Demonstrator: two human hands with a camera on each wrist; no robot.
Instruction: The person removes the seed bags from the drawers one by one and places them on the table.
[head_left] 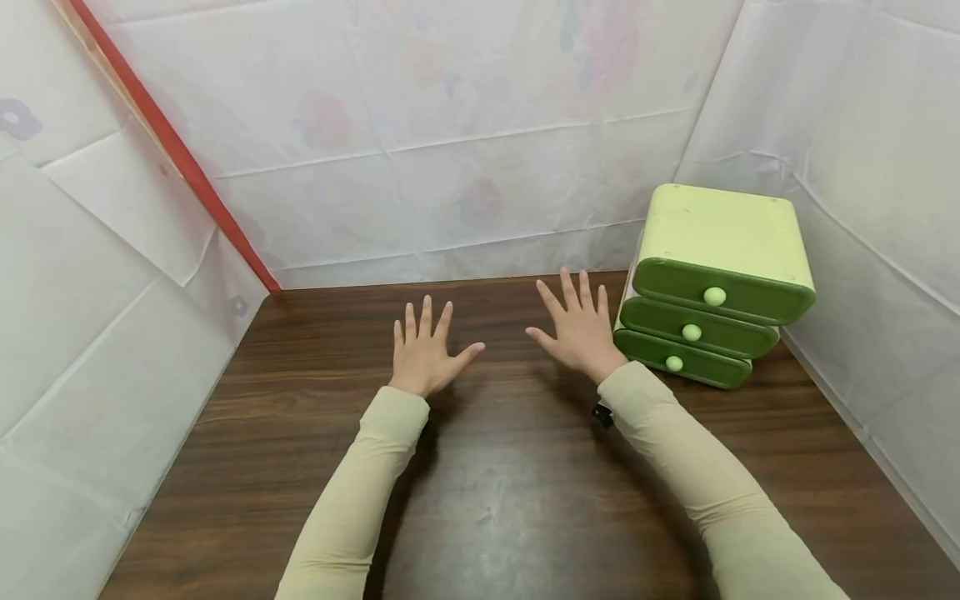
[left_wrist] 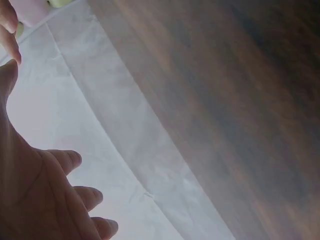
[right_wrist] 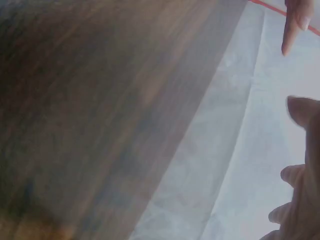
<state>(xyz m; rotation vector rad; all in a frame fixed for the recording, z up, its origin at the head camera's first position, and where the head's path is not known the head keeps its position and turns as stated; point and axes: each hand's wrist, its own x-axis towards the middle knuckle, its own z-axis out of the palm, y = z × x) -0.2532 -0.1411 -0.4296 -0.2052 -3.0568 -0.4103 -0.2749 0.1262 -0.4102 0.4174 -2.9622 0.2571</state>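
My left hand (head_left: 425,357) is held over the dark wooden table (head_left: 495,492), fingers straight and spread, thumb pointing right. Opposite it, my right hand (head_left: 582,335) has its fingers spread too, with the thumb toward the left hand. Neither hand holds anything. The right hand is the nearer one to a small green drawer cabinet (head_left: 726,233), just left of its front. This cabinet has a pale green top and three dark green drawers with round light knobs, such as the top knob (head_left: 715,297). In the left wrist view the palm (left_wrist: 35,195) shows at the lower left.
White patterned sheeting (head_left: 450,167) hangs behind the table, and more sheeting stands at the left and right sides. A red strip (head_left: 172,142) runs down the back left corner to the table. A small black object (head_left: 602,415) sits under the right wrist.
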